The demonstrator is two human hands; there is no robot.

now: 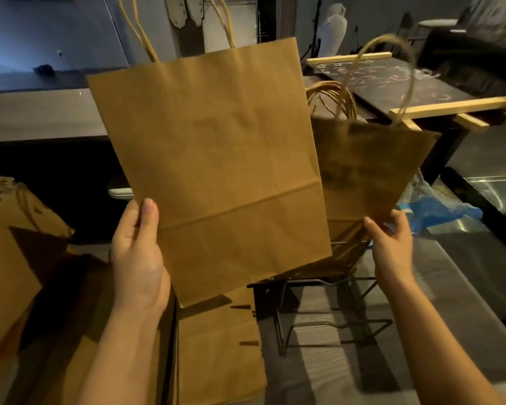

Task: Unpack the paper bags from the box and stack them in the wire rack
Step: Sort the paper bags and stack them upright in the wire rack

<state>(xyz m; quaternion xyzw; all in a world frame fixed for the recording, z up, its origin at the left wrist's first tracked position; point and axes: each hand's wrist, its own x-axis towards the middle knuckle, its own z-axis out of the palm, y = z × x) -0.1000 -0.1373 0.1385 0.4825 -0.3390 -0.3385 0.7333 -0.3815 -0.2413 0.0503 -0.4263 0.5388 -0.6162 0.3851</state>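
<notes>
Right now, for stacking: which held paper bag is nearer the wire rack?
The shadowed brown paper bag in the right hand; the left hand's lit bag is farther.

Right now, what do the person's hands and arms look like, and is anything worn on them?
The left hand and right hand are bare: no gloves, and no rings that I can make out. Both forearms are uncovered as well, with no sleeve in view. In this dim light no watch or band shows clearly at either wrist.
</notes>
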